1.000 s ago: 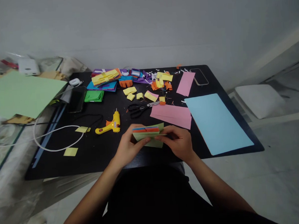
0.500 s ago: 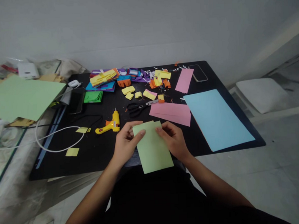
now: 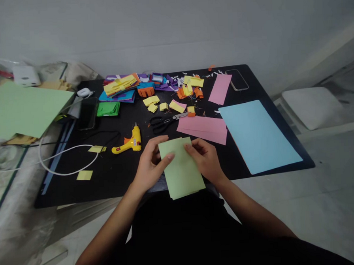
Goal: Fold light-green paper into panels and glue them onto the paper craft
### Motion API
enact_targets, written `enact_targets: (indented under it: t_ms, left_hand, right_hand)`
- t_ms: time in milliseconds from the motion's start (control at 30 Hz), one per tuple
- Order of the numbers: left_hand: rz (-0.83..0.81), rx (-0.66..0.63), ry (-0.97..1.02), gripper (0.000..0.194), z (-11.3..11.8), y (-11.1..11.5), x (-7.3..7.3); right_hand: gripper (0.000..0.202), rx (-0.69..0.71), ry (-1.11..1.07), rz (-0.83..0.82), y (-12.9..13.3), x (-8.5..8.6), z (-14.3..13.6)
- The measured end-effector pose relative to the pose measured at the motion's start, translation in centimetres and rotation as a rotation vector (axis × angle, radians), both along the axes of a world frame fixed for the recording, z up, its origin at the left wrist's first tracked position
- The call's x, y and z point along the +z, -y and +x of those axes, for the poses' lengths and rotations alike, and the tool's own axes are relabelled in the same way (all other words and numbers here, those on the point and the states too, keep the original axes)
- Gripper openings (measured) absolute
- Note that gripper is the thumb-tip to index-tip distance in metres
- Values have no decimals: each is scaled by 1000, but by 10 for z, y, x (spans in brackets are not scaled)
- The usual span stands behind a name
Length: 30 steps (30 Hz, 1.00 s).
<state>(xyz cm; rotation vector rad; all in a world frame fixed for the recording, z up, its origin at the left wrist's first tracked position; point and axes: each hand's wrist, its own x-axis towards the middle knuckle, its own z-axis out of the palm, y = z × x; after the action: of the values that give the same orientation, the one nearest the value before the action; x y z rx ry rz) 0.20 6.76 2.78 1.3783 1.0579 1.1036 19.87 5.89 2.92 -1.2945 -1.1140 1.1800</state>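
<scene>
Light green paper sheets, stacked with slightly uneven edges, are held between my two hands over the table's front edge. My left hand grips their left side, thumb on top and fingers behind. On the right, my right hand pinches the upper corner, with its thumb on the front face. Just beyond my hands lie pink paper strips and black-handled scissors. A yellow glue gun rests on its side to the left of my left hand.
A blue sheet covers the table's right part. Folded coloured papers and scraps lie along the back. Phones sit at left and back right. A white cable loops at left, near a large green sheet.
The green sheets have shifted slightly against each other, so a lower edge now shows at the bottom. Both hands keep their hold. The whole view has tilted a little.
</scene>
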Motion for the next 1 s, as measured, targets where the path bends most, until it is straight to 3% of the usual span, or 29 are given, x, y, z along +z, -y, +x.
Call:
enact_targets:
  t_ms: [133,267,433,533,667,1000]
  left_hand:
    - [28,-92,-91,94,-6,7,-6]
    - [27,-77,-153,107,-6,26,-15]
    - [175,-72,-459,133,2,51,-17]
    - [218,20,-613,132,11,61,-16]
    - [215,131,-740,117,23,67,-17]
    - [292,205,-748,96,28,65,-27]
  right_hand:
    - [31,-22,44,30,-6,-2,6]
    - [31,-64,112,52,-12,0,12]
    - [34,-116,128,37,-14,-3,15]
    - [34,-146,156,9,-12,-7,13]
    - [34,-159,159,-8,-9,-10,12]
    - [37,-195,160,12,0,-2,9]
